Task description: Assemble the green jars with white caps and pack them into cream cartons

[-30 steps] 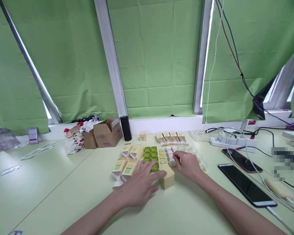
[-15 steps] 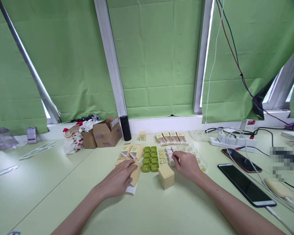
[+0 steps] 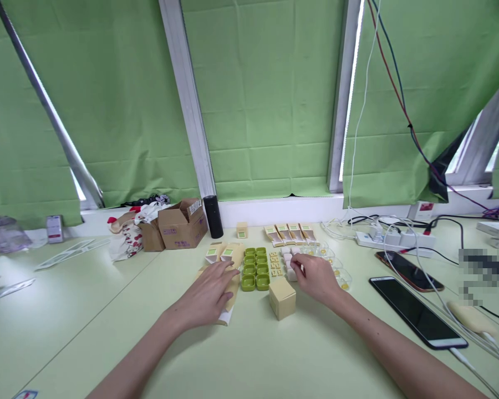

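Before me is a pale green table (image 3: 249, 360), with a thin seam crossing its left part. Near the middle stand two columns of square green dishes (image 3: 248, 270), between folded paper cartons (image 3: 237, 255) and small yellow pieces (image 3: 274, 266); then come white pieces (image 3: 287, 257) and clear cups (image 3: 343, 277). One cube-shaped box (image 3: 282, 299) stands near. Farther right lie two phones (image 3: 416, 310) and a white power strip (image 3: 393, 241); at the back left, a brown cardboard box (image 3: 181, 230).

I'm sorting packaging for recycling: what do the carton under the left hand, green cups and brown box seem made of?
Carton: probably matte paperboard, from its beige face and white flap. Green cups: likely plastic, perhaps glazed ceramic; smooth, glossy highlights. Brown box: likely dull cardboard, given its open flaps.
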Demonstrator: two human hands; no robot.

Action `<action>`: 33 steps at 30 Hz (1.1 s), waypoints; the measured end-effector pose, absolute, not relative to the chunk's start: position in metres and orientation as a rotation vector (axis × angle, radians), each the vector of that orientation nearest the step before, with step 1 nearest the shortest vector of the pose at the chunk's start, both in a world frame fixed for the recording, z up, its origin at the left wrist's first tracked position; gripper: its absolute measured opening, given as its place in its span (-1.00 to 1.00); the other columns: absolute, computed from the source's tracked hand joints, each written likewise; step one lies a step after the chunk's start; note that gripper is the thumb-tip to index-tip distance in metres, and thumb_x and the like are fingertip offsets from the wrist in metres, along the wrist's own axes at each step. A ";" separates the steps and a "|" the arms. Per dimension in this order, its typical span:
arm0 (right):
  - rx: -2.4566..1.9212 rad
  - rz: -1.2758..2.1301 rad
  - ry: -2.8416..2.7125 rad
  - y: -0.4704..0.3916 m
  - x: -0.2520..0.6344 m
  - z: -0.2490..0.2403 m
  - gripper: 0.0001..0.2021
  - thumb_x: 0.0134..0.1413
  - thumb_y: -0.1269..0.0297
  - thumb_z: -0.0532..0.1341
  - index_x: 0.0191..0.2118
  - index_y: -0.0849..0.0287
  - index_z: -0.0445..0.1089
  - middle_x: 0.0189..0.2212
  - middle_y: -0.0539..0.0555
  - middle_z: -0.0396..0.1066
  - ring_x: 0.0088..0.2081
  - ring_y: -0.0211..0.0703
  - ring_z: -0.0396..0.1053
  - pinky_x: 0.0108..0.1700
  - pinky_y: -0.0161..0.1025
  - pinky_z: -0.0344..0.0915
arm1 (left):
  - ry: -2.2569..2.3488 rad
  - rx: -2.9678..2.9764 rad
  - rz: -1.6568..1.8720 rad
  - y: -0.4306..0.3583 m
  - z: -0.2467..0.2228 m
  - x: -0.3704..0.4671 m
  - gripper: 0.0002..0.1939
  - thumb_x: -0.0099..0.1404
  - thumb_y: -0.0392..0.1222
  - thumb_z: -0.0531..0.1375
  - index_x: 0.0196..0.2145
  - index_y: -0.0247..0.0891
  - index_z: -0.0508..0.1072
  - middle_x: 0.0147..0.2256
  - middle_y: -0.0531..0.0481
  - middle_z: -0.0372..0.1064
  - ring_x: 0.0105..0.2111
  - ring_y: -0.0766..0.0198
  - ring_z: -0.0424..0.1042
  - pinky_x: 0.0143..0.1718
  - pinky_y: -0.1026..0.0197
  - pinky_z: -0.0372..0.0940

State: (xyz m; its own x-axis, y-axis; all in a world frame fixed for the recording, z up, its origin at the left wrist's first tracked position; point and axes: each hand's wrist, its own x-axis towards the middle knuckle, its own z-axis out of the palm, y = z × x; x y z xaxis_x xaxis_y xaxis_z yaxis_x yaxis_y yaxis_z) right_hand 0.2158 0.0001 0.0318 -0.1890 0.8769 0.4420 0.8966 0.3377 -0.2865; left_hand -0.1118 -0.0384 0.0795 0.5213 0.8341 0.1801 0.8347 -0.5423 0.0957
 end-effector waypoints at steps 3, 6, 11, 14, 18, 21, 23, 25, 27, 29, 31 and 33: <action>-1.465 0.073 -2.082 -0.001 0.214 0.034 -0.77 0.32 0.42 0.10 -0.15 0.10 0.51 -0.23 0.05 0.63 -0.24 -0.10 0.52 -0.27 -0.26 0.15 | -1.421 -2.760 -0.429 -0.045 0.086 -0.085 -0.49 0.42 -0.05 0.17 0.29 -0.08 0.30 0.32 -0.18 0.26 0.36 -0.11 0.20 0.34 -0.18 0.17; -1.264 0.363 -2.078 -0.002 0.212 0.031 -0.69 0.25 0.48 0.07 -0.07 0.09 0.50 -0.19 0.07 0.64 -0.25 -0.11 0.54 -0.23 -0.26 0.27 | -1.327 -2.810 -0.506 -0.052 0.086 -0.049 -0.46 0.38 0.02 0.25 0.25 -0.13 0.30 0.22 -0.21 0.32 0.24 -0.12 0.29 0.27 -0.16 0.23; -1.069 0.815 -1.936 -0.001 0.214 0.019 -0.62 0.14 0.47 0.03 -0.03 0.12 0.49 -0.18 0.10 0.63 -0.51 -0.23 0.45 -0.39 -0.27 0.35 | -1.347 -2.885 -0.443 -0.052 0.081 -0.006 -0.44 0.27 0.05 0.37 0.11 -0.21 0.32 0.04 -0.18 0.37 0.04 -0.09 0.33 0.09 -0.14 0.31; -1.085 0.796 -1.895 0.002 0.220 0.016 -0.66 0.12 0.43 0.05 -0.08 0.12 0.49 -0.29 0.05 0.61 -0.52 -0.22 0.42 -0.41 -0.28 0.33 | -1.328 -2.878 -0.474 -0.039 0.075 0.000 -0.47 0.27 -0.01 0.37 0.09 -0.20 0.30 0.02 -0.17 0.36 0.04 -0.09 0.31 0.06 -0.14 0.32; -1.216 0.540 -1.882 0.006 0.229 0.015 -0.73 0.11 0.38 0.08 -0.17 0.09 0.51 -0.50 -0.03 0.54 -0.48 -0.14 0.42 -0.38 -0.26 0.25 | -1.280 -2.766 -0.594 -0.021 0.059 -0.006 -0.54 0.30 -0.12 0.35 0.07 -0.18 0.29 0.00 -0.15 0.34 0.03 -0.09 0.31 0.06 -0.15 0.31; -1.295 0.501 -1.848 0.008 0.233 0.015 -0.75 0.19 0.31 0.07 -0.19 0.08 0.51 -0.56 -0.05 0.52 -0.52 -0.12 0.40 -0.38 -0.25 0.23 | -1.305 -2.685 -0.738 -0.018 0.046 -0.011 -0.61 0.33 -0.23 0.28 0.07 -0.17 0.28 0.02 -0.15 0.33 0.04 -0.08 0.31 0.05 -0.16 0.32; -1.300 0.461 -1.839 0.009 0.233 0.014 -0.75 0.23 0.27 0.07 -0.18 0.08 0.51 -0.51 -0.04 0.56 -0.50 -0.12 0.43 -0.36 -0.23 0.24 | -1.286 -2.701 -0.813 -0.023 0.041 -0.011 -0.60 0.32 -0.26 0.27 0.06 -0.16 0.27 0.03 -0.15 0.32 0.05 -0.08 0.30 0.05 -0.15 0.32; -1.266 0.413 -1.837 0.008 0.233 0.013 -0.75 0.26 0.25 0.06 -0.17 0.07 0.50 -0.41 -0.01 0.61 -0.46 -0.12 0.45 -0.34 -0.23 0.25 | -1.260 -2.731 -0.858 -0.030 0.039 -0.008 -0.60 0.30 -0.24 0.29 0.04 -0.15 0.27 0.03 -0.15 0.32 0.04 -0.07 0.30 0.04 -0.14 0.32; -1.217 0.410 -1.843 0.006 0.231 0.012 -0.74 0.30 0.23 0.05 -0.15 0.07 0.50 -0.28 0.02 0.65 -0.45 -0.13 0.47 -0.34 -0.23 0.26 | -1.256 -2.732 -0.882 -0.035 0.038 -0.005 -0.60 0.30 -0.21 0.30 0.03 -0.15 0.27 0.02 -0.14 0.31 0.02 -0.06 0.30 0.03 -0.14 0.32; -1.186 0.426 -1.851 0.004 0.229 0.010 -0.72 0.32 0.24 0.03 -0.11 0.06 0.50 -0.24 0.03 0.66 -0.42 -0.12 0.50 -0.32 -0.22 0.28 | -1.267 -2.715 -0.895 -0.038 0.036 -0.002 -0.64 0.32 -0.20 0.29 0.01 -0.15 0.27 0.00 -0.13 0.32 0.00 -0.06 0.29 0.02 -0.14 0.32; -1.189 0.403 -1.856 0.002 0.228 0.009 -0.70 0.33 0.25 0.02 -0.08 0.06 0.51 -0.26 0.02 0.66 -0.39 -0.10 0.53 -0.27 -0.20 0.31 | -1.269 -2.700 -0.905 -0.036 0.033 -0.001 -0.67 0.34 -0.21 0.28 0.00 -0.15 0.27 -0.02 -0.13 0.32 0.00 -0.05 0.29 0.02 -0.14 0.32; -1.210 0.356 -1.847 0.001 0.227 0.009 -0.69 0.32 0.27 0.01 -0.08 0.06 0.51 -0.33 0.01 0.65 -0.38 -0.08 0.55 -0.24 -0.19 0.32 | -1.265 -2.684 -0.922 -0.033 0.028 -0.002 -0.70 0.36 -0.26 0.23 0.00 -0.16 0.26 -0.02 -0.14 0.32 -0.01 -0.04 0.29 0.02 -0.13 0.32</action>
State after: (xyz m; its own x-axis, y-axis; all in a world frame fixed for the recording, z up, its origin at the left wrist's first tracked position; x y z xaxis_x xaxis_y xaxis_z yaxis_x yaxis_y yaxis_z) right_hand 0.2274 0.0005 0.0088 -0.1442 0.8481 0.5098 0.5975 0.4853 -0.6383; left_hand -0.0016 -0.0335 0.0282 0.4925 0.6931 0.5263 0.7134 -0.6679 0.2121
